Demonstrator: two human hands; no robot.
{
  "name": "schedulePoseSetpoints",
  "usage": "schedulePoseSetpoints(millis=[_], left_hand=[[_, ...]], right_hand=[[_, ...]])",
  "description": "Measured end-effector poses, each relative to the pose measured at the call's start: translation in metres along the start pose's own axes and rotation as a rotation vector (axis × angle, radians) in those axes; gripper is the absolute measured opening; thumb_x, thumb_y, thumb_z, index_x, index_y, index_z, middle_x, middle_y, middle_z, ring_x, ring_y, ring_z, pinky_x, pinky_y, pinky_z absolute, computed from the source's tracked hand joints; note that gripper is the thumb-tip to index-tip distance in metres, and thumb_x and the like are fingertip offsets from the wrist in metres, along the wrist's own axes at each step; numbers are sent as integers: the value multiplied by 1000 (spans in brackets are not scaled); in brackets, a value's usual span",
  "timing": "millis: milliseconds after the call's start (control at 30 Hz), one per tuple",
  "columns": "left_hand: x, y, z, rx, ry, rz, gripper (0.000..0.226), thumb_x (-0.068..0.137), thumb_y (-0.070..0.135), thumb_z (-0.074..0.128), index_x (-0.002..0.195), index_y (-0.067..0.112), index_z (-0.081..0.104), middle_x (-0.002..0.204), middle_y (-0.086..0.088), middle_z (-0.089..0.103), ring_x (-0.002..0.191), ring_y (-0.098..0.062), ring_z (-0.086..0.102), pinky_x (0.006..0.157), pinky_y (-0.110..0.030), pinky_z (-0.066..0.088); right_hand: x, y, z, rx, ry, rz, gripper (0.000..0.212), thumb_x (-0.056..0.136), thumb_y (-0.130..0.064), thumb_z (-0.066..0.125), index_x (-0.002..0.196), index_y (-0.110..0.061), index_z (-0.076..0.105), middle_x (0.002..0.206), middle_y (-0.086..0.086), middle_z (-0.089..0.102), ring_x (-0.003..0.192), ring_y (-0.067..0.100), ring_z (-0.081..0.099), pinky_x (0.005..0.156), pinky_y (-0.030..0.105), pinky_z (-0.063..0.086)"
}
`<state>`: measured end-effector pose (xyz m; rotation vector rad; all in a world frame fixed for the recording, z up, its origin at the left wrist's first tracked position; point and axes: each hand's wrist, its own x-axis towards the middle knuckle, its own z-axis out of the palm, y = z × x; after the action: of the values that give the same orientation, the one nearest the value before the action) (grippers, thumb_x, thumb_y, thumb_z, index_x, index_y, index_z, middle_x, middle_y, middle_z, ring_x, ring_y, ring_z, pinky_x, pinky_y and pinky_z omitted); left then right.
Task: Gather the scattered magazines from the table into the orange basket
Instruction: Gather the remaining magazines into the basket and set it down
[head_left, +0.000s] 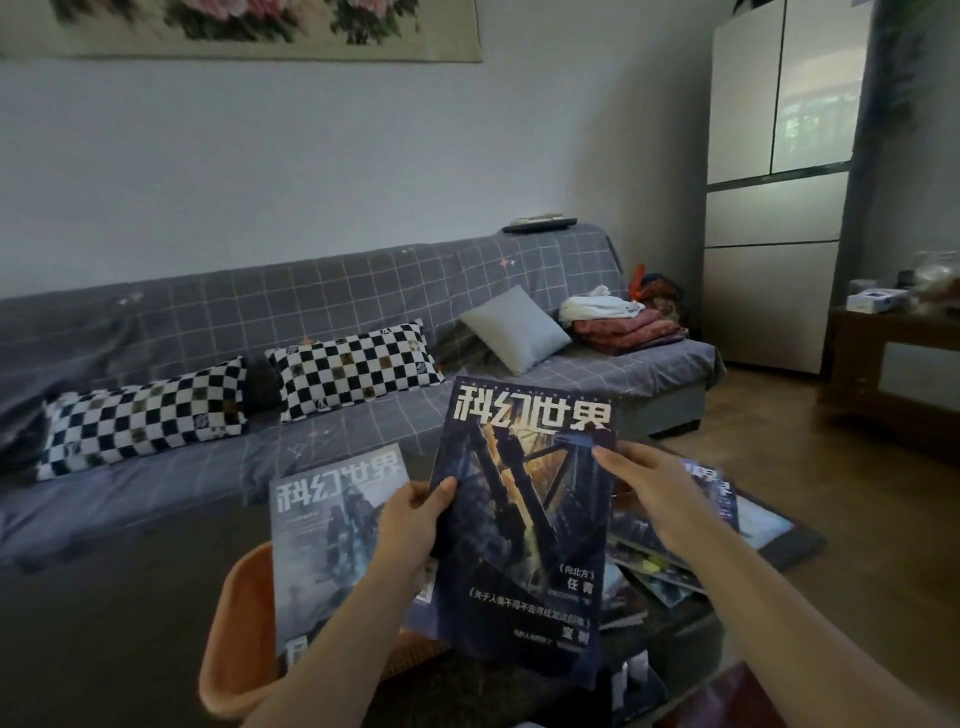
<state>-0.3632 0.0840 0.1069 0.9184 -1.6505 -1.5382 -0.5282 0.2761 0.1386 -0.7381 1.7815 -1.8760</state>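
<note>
Head view. A dark blue magazine (524, 525) is held up at the centre of the frame, cover toward the camera, tilted a little clockwise. The left hand (410, 525) grips its left edge at about 9 o'clock on the cover, thumb on the front and fingers curled behind, so the hand is closed on the magazine. The right hand (649, 493) comes in from 4 o'clock; its fingertips (605, 457) touch the cover's right edge near 2 o'clock, fingers stretched out fairly straight. Whether that hand pinches the edge or only rests against it cannot be told.

The orange basket (239, 629) sits at 7 o'clock from the held magazine, below the left forearm. A pale grey-blue magazine (322, 535) stands in it, leaning, its top half rising above the rim at 9 o'clock from the held one.

At 3 to 4 o'clock, behind the right wrist, more magazines (644, 561) lie scattered and overlapping on the dark table (691, 623). A tablet (769, 525) lies just beyond them at 3 o'clock.

At 12 o'clock a grey checked sofa (363, 291) runs along the wall, with two chequered pillows (353, 369) at 10 to 11 o'clock and a plain grey cushion (517, 330) at 12. Folded cloth (623, 325) sits on the sofa's right end at 1 o'clock.
</note>
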Motion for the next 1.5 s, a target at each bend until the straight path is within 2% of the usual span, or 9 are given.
schedulePoseSetpoints(millis=[200, 600, 700, 867, 1000, 1134, 1234, 1367, 1501], left_hand=[[3, -9, -57, -167, 164, -113, 26, 87, 34, 68, 100, 12, 62, 99, -12, 71, 93, -33, 68, 86, -53, 55], [30, -36, -141, -191, 434, -96, 11, 93, 25, 61, 101, 18, 61, 95, -6, 70, 84, -25, 70, 67, -42, 60], [30, -44, -148, -29, 463, -45, 3, 94, 23, 59, 95, 22, 62, 89, 0, 70, 77, -16, 69, 55, -28, 55], [23, -64, -145, 260, 449, 18, 14, 91, 21, 63, 82, 31, 64, 75, 5, 69, 67, -14, 70, 62, -38, 60], [17, -69, -144, 346, 471, 47, 27, 90, 20, 65, 117, 23, 64, 98, 9, 66, 77, -5, 67, 57, -16, 52], [15, -71, -142, 399, 523, 24, 28, 90, 19, 65, 118, 23, 65, 96, 16, 56, 58, 6, 54, 37, -3, 38], [15, -75, -142, 431, 537, -24, 31, 92, 24, 63, 122, 20, 64, 117, 0, 58, 59, 3, 50, 33, -5, 36], [13, -77, -144, 365, 536, -55, 28, 93, 24, 61, 120, 19, 66, 72, 13, 64, 52, -1, 62, 36, -8, 39], [17, -79, -146, 241, 559, -141, 32, 91, 25, 64, 122, 19, 65, 70, 15, 60, 58, -4, 64, 44, -18, 45]], right_hand=[[13, 19, 68, -104, -209, -48, 15, 88, -22, 60, 98, -12, 66, 85, 2, 75, 80, 20, 71, 72, 32, 55], [54, 61, 186, -164, -261, -45, 24, 85, -16, 66, 106, -24, 62, 84, -5, 73, 75, 11, 71, 61, 23, 54], [62, 75, 204, -261, -198, -48, 33, 86, -16, 65, 118, -19, 59, 98, -4, 68, 87, 14, 67, 74, 31, 55], [61, 98, 206, -521, -166, -154, 39, 88, -17, 61, 126, -25, 56, 93, -10, 65, 76, 2, 58, 54, 10, 39], [56, 108, 205, -682, -146, -242, 46, 89, -21, 60, 133, -27, 49, 112, -13, 60, 92, 1, 52, 71, 9, 39], [56, 110, 208, -791, -120, -233, 39, 87, -23, 62, 126, -24, 55, 135, -6, 48, 123, 14, 45, 100, 29, 39], [56, 111, 209, -794, -143, -197, 34, 88, -24, 61, 122, -25, 57, 129, -6, 53, 106, 10, 56, 82, 18, 44], [57, 112, 209, -777, -172, -178, 29, 88, -26, 60, 117, -24, 58, 115, -6, 64, 93, 8, 62, 66, 12, 41], [57, 110, 211, -781, -159, -143, 31, 87, -30, 62, 116, -20, 59, 113, -3, 67, 97, 10, 63, 67, 14, 40]])
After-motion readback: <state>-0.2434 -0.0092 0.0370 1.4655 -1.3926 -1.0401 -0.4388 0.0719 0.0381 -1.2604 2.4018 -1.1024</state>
